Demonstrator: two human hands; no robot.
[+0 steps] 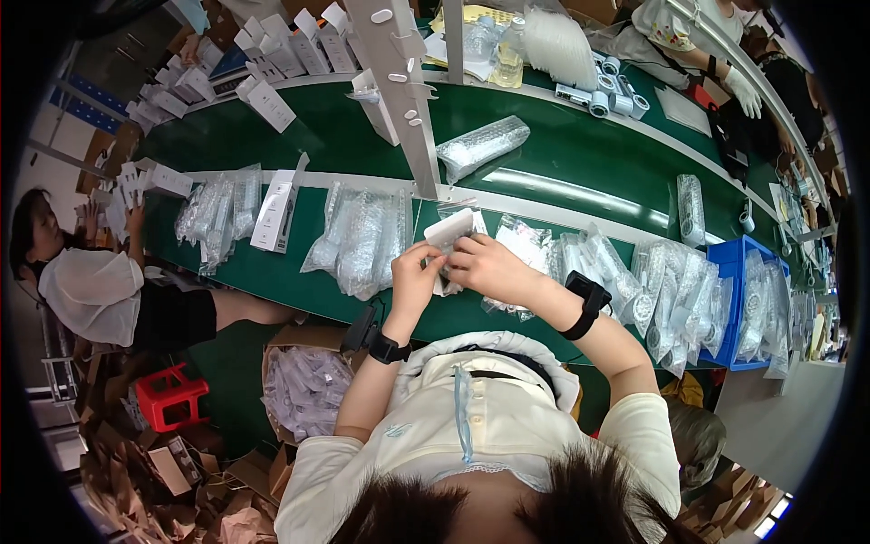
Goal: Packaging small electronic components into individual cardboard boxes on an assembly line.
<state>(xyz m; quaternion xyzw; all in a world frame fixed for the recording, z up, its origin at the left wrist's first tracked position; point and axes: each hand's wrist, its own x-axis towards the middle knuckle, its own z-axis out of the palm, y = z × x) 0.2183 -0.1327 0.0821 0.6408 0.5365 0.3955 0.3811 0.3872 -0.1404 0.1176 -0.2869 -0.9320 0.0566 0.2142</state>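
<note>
Bin, blue, at the right of the desk, holds clear-bagged items; cardboard box below the near edge, left of the person, is heaped with clear bags; white carton sits between both hands over the near side, contents hidden. Left hand and right hand each have the grip closed on it; panel tilted up, long axis roughly away from the person; bagged bundles crowd the left, grey post stands just beyond, bare green toward the near edge.
</note>
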